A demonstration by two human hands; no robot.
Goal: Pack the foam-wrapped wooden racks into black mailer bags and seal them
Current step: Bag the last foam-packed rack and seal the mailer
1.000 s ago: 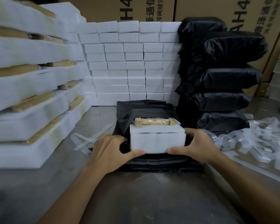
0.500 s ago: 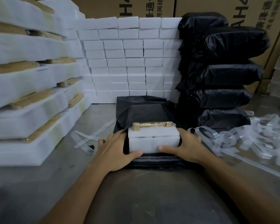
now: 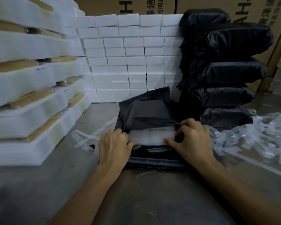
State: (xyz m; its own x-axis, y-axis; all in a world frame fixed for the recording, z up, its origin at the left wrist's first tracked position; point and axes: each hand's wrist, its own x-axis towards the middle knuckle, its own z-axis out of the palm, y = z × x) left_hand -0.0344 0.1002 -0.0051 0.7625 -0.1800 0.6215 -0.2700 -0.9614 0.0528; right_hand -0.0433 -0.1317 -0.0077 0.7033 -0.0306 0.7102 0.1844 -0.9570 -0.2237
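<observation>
Head view: in the lower middle of the frame a white foam-wrapped block [image 3: 152,137] lies mostly inside the mouth of a black plastic mailer bag [image 3: 146,111], only its near end still showing as a pale strip between the two hands. The left hand [image 3: 113,146] sits just left of that strip, fingers curled at the bag's left edge and the thumb lying along the foam's lower corner. The right hand [image 3: 193,140] sits just right of it, fingers bent and pinching the bag's upper lip, thumb pressed to the foam's near face. Whether the left fingers actually grip the plastic is hard to tell, since they are tucked behind the fold. Below the foam, a flat stack of unused black mailers [image 3: 154,159] with grey sealing strips rests on the grey metal table [image 3: 71,184].

At the left of the frame rise stacked foam-wrapped wooden racks [image 3: 28,88] (tan wood showing at their tops). A wall of small white foam blocks [image 3: 133,59] fills the centre back, filled black bags [image 3: 225,73] are piled at the right, and loose translucent peel-off strips [image 3: 258,137] litter the right side.
</observation>
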